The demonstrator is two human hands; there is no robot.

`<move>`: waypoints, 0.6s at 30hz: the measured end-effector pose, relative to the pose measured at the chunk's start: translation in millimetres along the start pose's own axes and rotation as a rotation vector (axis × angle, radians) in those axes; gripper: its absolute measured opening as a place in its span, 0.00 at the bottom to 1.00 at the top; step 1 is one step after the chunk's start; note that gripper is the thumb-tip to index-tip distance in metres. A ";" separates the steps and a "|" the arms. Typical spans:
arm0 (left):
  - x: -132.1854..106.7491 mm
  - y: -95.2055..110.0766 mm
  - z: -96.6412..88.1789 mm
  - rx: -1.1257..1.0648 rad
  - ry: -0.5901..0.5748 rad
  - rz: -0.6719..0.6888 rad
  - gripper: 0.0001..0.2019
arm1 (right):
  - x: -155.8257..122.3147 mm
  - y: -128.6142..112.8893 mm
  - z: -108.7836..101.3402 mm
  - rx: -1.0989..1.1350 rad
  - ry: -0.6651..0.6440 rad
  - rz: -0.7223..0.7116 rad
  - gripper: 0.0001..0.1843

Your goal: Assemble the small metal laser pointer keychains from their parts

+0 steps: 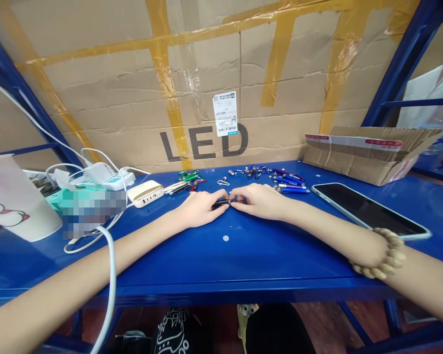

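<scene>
Both hands meet at the middle of the blue shelf (243,255). My left hand (199,207) is closed around the body of a small black pen-shaped torch (220,203). My right hand (260,200) pinches the metal end of the same torch, fingers curled tight. Just behind the hands lie a small silver clip (223,182), a pile of green and red torches (188,177), several loose metal parts (249,171) and a row of blue and purple torches (290,183). A beaded bracelet (386,255) circles my right wrist.
A tablet (369,211) lies flat at the right. A flattened cardboard box (369,150) is behind it. At the left stand a white cup (16,201), a white power bank (145,192), chargers and white cables (109,255). A big cardboard wall marked LED (206,142) closes the back.
</scene>
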State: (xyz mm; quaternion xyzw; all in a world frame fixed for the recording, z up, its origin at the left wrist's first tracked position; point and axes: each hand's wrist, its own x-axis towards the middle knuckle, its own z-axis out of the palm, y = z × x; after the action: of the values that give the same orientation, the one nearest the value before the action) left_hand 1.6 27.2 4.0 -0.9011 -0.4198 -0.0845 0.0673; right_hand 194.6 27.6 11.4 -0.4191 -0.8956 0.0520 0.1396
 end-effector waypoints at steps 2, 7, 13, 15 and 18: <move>0.1 0.1 -0.2 -0.001 -0.005 0.000 0.16 | 0.3 0.0 -0.4 0.002 0.003 0.005 0.11; -0.1 0.2 -0.7 -0.008 -0.007 0.002 0.17 | 0.7 0.5 0.4 -0.004 0.021 0.013 0.12; -0.4 0.3 -0.5 -0.005 0.000 0.003 0.16 | 1.2 1.9 3.0 -0.011 0.035 -0.012 0.12; -0.4 0.6 -0.8 -0.006 -0.002 0.001 0.16 | 1.4 2.7 3.4 -0.015 0.041 -0.022 0.12; -0.5 1.1 -1.4 -0.010 -0.008 -0.005 0.16 | 1.3 3.7 3.3 -0.017 0.044 -0.028 0.13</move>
State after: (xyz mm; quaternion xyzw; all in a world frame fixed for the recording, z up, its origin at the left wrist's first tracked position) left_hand 2.0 25.9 5.2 -0.9007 -0.4221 -0.0831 0.0608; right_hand 195.6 31.0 7.7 -0.4086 -0.8986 0.0331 0.1564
